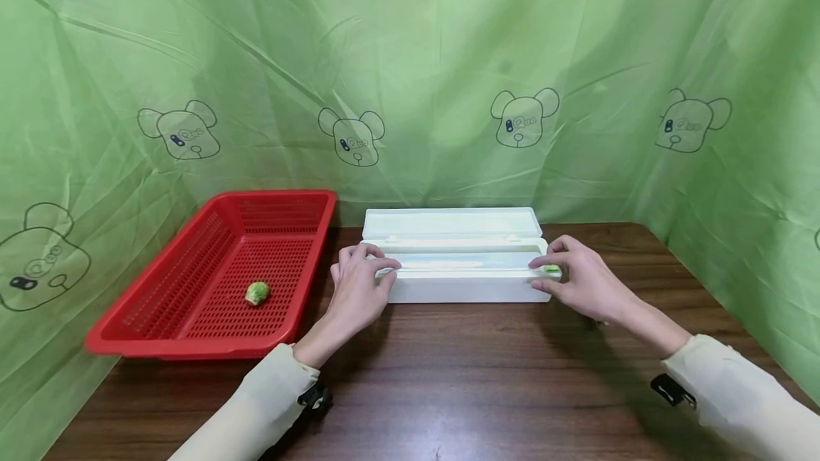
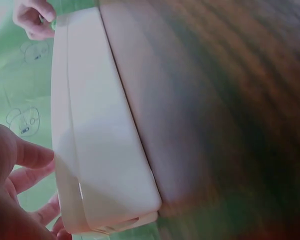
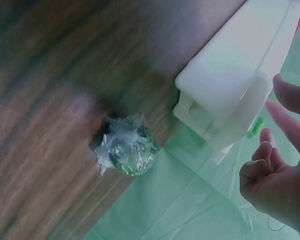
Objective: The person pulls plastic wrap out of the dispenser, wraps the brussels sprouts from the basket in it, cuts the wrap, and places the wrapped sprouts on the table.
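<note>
White box (image 1: 470, 290) sits between left hand (image 1: 361, 282) and right hand (image 1: 586, 279), both bent-fingered; I can't tell whether either grips anything

Bright head view; hazy wrist views

On the table (image 1: 448, 368), the basket (image 1: 192, 346) stands left, a sprout (image 1: 258, 293) inside towards its near right. The box (image 1: 468, 290) lies right of it, lid (image 1: 451, 223) at the back, left hand (image 1: 361, 283) at its left end, right hand (image 1: 586, 277) at its right. A bundle (image 3: 132, 150) lies right of the box. The curtain (image 1: 435, 55) hangs behind.
</note>
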Action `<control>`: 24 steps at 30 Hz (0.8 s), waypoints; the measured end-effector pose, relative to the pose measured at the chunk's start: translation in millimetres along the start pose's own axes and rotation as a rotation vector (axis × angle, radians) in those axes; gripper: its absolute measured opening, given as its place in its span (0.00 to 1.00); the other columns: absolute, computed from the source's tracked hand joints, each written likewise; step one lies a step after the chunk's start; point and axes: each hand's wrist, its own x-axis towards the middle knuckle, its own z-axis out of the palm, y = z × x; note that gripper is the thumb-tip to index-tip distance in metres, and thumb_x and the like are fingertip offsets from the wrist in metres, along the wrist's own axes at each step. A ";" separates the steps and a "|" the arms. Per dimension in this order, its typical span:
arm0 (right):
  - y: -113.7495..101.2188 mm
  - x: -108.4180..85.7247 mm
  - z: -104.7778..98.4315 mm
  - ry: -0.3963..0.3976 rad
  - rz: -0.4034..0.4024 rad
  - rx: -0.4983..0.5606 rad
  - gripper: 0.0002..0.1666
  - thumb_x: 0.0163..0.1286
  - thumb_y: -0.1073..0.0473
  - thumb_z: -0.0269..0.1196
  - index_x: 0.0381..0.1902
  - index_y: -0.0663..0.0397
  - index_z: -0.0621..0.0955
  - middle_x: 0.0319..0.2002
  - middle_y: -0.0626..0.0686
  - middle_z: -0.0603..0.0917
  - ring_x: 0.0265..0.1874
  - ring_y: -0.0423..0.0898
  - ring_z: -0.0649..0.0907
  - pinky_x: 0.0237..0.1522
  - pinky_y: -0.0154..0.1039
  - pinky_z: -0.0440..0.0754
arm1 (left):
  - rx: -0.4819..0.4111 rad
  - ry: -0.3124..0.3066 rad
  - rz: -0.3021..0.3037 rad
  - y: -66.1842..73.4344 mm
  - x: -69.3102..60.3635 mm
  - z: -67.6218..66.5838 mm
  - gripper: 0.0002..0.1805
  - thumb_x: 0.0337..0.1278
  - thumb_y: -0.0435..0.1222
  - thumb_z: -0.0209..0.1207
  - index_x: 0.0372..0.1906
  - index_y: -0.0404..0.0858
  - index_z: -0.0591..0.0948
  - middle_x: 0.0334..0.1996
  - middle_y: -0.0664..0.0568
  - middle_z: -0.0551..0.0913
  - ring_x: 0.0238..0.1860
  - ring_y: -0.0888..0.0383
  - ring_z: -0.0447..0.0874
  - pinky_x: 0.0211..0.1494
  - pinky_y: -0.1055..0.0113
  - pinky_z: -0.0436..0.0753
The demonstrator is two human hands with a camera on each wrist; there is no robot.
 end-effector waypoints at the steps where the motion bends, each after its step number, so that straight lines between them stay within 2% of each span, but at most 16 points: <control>1: 1.4 1.8 0.1 -0.009 -0.003 -0.002 0.15 0.61 0.62 0.80 0.46 0.53 0.92 0.43 0.52 0.78 0.30 0.46 0.75 0.38 0.44 0.74 | -0.001 -0.003 -0.007 -0.2 0.9 0.3 0.06 0.64 0.34 0.68 0.42 0.44 0.93 0.51 0.46 0.81 0.61 0.39 0.66 0.55 0.43 0.63; 7: 6.6 11.2 -0.8 -0.068 -0.002 0.007 0.10 0.64 0.61 0.77 0.44 0.55 0.92 0.44 0.53 0.78 0.33 0.45 0.74 0.41 0.47 0.74 | -0.021 -0.023 -0.060 0.4 9.0 0.8 0.03 0.62 0.36 0.70 0.35 0.45 0.92 0.47 0.47 0.83 0.59 0.40 0.69 0.57 0.43 0.62; 12: 8.1 18.3 -3.2 -0.103 0.055 0.040 0.06 0.67 0.59 0.75 0.41 0.52 0.93 0.44 0.53 0.80 0.28 0.43 0.74 0.40 0.46 0.74 | -0.029 -0.023 -0.095 1.9 15.6 2.0 0.03 0.59 0.35 0.69 0.31 0.46 0.89 0.44 0.48 0.84 0.55 0.41 0.72 0.56 0.42 0.62; 18: 11.5 26.5 -1.7 -0.088 0.114 0.086 0.02 0.69 0.61 0.74 0.35 0.51 0.93 0.39 0.50 0.82 0.28 0.45 0.74 0.33 0.40 0.73 | -0.048 -0.009 -0.108 3.3 21.6 5.2 0.04 0.62 0.34 0.66 0.32 0.45 0.86 0.43 0.50 0.86 0.54 0.41 0.73 0.56 0.43 0.62; 24: 12.6 34.5 -0.9 -0.089 0.099 0.087 0.04 0.71 0.63 0.70 0.34 0.53 0.89 0.32 0.48 0.80 0.26 0.45 0.73 0.31 0.41 0.71 | -0.091 0.013 -0.118 5.4 28.1 6.4 0.04 0.69 0.33 0.63 0.36 0.43 0.84 0.37 0.53 0.86 0.51 0.44 0.75 0.56 0.45 0.63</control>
